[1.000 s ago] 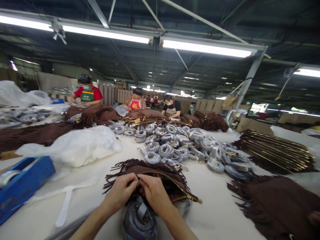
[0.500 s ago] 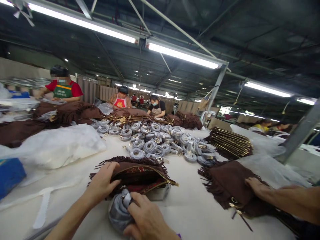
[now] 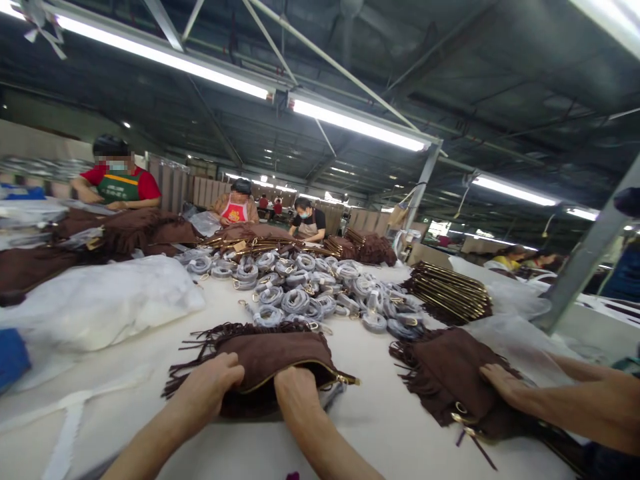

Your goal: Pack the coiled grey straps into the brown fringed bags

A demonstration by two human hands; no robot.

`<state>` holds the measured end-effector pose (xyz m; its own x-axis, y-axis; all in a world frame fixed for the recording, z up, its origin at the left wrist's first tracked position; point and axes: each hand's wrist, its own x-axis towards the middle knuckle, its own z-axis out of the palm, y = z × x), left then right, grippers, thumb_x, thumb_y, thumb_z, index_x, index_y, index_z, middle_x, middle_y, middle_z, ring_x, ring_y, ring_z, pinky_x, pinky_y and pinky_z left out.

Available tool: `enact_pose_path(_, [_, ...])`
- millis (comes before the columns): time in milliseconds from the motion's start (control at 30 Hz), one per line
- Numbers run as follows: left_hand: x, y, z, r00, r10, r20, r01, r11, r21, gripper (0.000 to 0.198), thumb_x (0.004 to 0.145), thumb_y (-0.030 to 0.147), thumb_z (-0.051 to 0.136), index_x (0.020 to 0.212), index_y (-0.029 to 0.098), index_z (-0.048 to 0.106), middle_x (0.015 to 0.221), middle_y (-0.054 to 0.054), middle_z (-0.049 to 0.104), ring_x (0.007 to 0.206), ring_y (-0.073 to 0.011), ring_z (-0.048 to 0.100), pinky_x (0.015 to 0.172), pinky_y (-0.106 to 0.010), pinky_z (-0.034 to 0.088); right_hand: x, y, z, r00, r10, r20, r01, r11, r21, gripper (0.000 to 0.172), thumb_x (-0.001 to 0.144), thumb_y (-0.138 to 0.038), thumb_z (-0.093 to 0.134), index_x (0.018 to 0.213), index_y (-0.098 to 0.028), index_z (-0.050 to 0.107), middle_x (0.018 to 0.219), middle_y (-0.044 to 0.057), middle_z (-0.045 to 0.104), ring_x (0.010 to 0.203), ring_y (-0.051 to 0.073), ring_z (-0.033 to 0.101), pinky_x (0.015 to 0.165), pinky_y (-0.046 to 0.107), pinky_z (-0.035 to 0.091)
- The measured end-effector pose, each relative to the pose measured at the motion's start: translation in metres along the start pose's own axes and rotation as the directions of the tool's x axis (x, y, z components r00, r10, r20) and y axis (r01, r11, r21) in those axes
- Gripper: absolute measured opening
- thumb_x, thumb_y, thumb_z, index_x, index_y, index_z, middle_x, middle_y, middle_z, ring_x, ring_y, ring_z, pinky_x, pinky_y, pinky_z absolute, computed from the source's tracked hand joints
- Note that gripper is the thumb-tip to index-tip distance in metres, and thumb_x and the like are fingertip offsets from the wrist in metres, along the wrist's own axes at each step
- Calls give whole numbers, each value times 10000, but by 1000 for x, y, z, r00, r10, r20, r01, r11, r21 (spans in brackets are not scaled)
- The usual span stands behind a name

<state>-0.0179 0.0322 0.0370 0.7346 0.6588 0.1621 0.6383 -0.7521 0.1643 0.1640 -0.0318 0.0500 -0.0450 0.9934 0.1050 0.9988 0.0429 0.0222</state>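
A brown fringed bag lies on the white table with its gold zipper open toward me. My left hand grips the bag's left side, fingers closed on the brown material near the zipper edge. Through the opening goes my right hand; its fingers are hidden inside the bag, and so is whatever they may hold. The grey wrapped coil is out of sight. A bit of clear plastic shows by the zipper's right end. Beyond the bag lies a heap of grey wrapped strap coils with gold clasps.
Another person's hand rests on a second brown bag at the right. Stacked gold-edged bags lie behind it. A white plastic bag and a blue object are at the left. Several people work across the table.
My right hand has moved from the grey coil in front of the bag into its opening. The coil has gone from view. The bag's upper panel now lies flatter, and the view has shifted slightly.
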Motion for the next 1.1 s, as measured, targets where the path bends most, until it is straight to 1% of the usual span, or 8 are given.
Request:
enact_pose_path(100, [-3,-6,1,996,-75,55,75,997,-6,302,745,8,362,767,199,595,887,-66,628,847,-224,587,727,-337,423,-32,23,-12,994,-60,-91,66,996,66,237,863,-94,466,938,-193,669,885,76,710,842,203,674,745,283,503])
enact_pose_path(200, [-5,6,-9,998,-46,-35,44,999,-32,352,707,-23,367,837,193,613,961,-78,632,923,-230,581,811,-354,432,-57,69,-19,951,-15,-308,101,959,266,456,776,0,402,1140,-188,602,1106,87,651,1048,193,597,922,305,465])
enact_pose_path(333, [-4,54,-24,985,93,-144,-106,991,-83,336,720,-16,380,853,195,606,1016,-74,628,964,-226,565,852,-350,439,-69,127,-8,920,58,-387,148,863,482,527,695,-4,382,1147,-187,582,1144,89,603,1106,200,552,994,362,443])
enact_pose_path(467, [-2,106,-15,987,152,43,-144,980,-140,299,750,16,392,808,206,615,931,-58,658,845,-215,613,747,-326,480,-72,156,7,941,114,-318,53,880,473,650,627,-4,380,1231,-178,544,1232,105,577,1208,225,494,1053,429,382])
enact_pose_path(600, [3,147,9,981,143,134,-95,944,-317,322,760,64,451,976,212,637,1101,-73,649,1020,-216,611,910,-316,471,-76,158,14,994,-44,-96,83,888,452,663,649,-10,417,1274,-194,542,1214,101,639,1157,230,559,1008,378,413])
enact_pose_path(800, [27,197,27,988,-120,100,147,928,-342,602,745,158,584,1325,91,439,1314,-196,532,1192,-337,507,1014,-450,416,-93,126,7,990,-6,-140,80,842,533,525,769,-106,454,1282,-210,498,973,62,702,946,228,645,829,328,472])
enact_pose_path(967, [31,207,23,980,-190,64,200,932,-303,366,846,98,434,1203,112,513,1109,-182,667,1049,-312,616,887,-423,482,-106,109,-3,993,26,-117,58,752,657,372,810,-180,426,1179,-185,478,589,-44,568,613,193,614,594,275,444])
enact_pose_path(1100, [12,203,13,985,-160,71,174,943,-282,295,853,110,432,1126,135,541,1021,-164,711,965,-319,666,803,-411,509,-115,102,-4,998,-28,-53,59,658,751,313,773,-146,422,1076,-222,439,575,-77,540,569,160,606,504,229,414])
